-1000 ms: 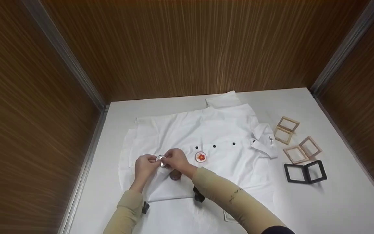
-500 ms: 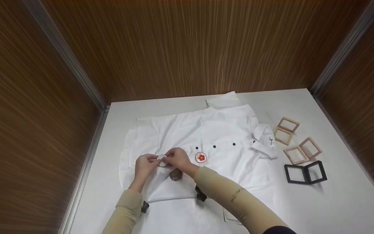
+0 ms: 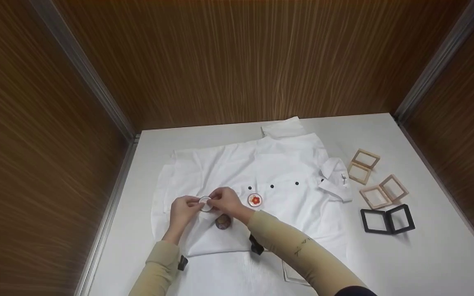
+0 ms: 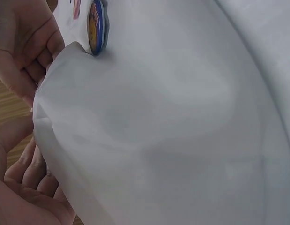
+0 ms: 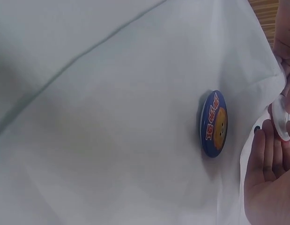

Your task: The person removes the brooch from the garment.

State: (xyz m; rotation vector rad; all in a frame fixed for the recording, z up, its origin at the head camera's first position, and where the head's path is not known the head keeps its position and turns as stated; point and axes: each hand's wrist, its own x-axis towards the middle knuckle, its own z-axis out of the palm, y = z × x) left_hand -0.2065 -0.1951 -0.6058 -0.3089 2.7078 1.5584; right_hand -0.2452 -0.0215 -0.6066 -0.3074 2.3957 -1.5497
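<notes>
A white shirt (image 3: 290, 164) with dark buttons lies spread on the table. Over its left part, my left hand (image 3: 182, 211) and right hand (image 3: 225, 200) pinch a pale round badge (image 3: 205, 204) between fingertips, one from either side. The right wrist view shows this badge (image 5: 279, 117) edge-on, white with some red at its rim, partly hidden by fingers. Raised cloth rises to the fingertips. Just below the right hand, a blue badge (image 5: 214, 124) with an orange smiling face sits on the cloth. Right of that hand lies a badge with a red flower (image 3: 255, 200).
At the table's right side stand three hinged frames, opened out: a light wood frame (image 3: 361, 166), a pinkish wood frame (image 3: 384, 191) and a black frame (image 3: 387, 219). A pale flat object (image 3: 294, 274) lies partly under the right forearm. Wood-grain panels (image 3: 237, 61) enclose the table.
The badge between my fingers has turned from a shiny silver look to a pale ringed disc. Both hands stay nearly in place.
</notes>
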